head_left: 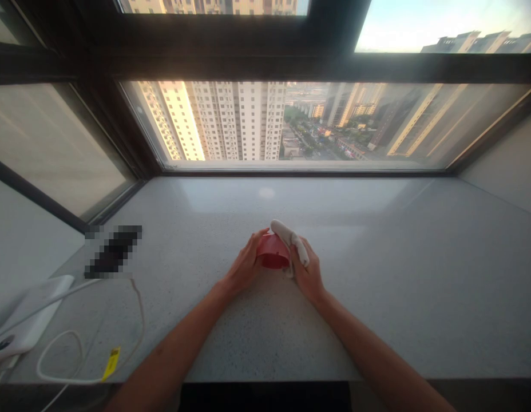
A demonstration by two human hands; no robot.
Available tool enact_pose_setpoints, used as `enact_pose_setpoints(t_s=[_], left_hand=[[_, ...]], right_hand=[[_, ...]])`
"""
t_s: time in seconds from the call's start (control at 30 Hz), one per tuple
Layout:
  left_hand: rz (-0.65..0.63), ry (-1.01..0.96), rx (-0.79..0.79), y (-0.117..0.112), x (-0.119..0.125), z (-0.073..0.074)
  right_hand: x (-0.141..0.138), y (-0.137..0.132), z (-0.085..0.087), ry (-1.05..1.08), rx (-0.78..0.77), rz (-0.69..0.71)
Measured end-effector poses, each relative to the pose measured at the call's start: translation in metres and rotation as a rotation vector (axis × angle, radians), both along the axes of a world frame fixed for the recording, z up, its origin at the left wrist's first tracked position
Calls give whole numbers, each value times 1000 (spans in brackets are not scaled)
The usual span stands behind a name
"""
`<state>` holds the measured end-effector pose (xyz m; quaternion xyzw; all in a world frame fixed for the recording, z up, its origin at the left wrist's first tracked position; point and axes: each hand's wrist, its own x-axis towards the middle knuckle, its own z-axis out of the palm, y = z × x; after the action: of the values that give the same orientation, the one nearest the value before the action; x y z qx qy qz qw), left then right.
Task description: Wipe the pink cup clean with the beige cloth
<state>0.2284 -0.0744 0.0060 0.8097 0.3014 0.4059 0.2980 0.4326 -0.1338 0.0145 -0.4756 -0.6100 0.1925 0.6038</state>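
A small red cup (273, 252) is held between both hands just above the pale stone windowsill (377, 274), tipped so its mouth faces me. My left hand (245, 265) grips the cup's left side with curled fingers. My right hand (307, 272) is closed on a white cloth (290, 238) that is pressed against the cup's right rim and drapes over the fingers.
A white power bank (27, 320) with a looping white cable (76, 349) and a yellow tag lies at the sill's left front corner. A dark blurred object (113, 250) sits behind it. Window glass closes off the back and left.
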Motion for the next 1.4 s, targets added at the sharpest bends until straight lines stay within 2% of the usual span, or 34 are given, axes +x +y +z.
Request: enact_pose_setpoints(t_s=[0.1,0.23,0.3,0.37,0.47,0.6,0.67,0.83,1.0,1.1,1.27,1.4], left_hand=[[48,-49,99,2,0,3],[229,6,245,1,-5,6],[234,31,304,1,-7,7],[172,25,326,0,-7,6],[123,-30,239,1,-4,8],[200,-133,9,3,0,14],[212,-125,-34,2,0,15],[160,13,-27,0,-3,6],[125,54,-133,10,-1,-2],[133,38,-128,10,-1,-2],[161,117,-35,1,-1,-6],[182,123,-79,4,0,-8]], right_hand=[[-9,-6,3,-126,77,31],[-21,-14,-1,-299,133,120],[-26,-17,-4,-371,141,132],[-30,-19,-4,-426,151,111],[-33,-19,-3,-512,184,99],[-33,-17,-2,-622,185,132],[-32,-18,-2,-632,197,147],[-31,-25,3,-592,243,191],[-33,-24,5,-598,237,183],[-33,-24,5,-610,245,194],[-32,-27,8,-557,272,156],[-33,-24,7,-559,256,149]])
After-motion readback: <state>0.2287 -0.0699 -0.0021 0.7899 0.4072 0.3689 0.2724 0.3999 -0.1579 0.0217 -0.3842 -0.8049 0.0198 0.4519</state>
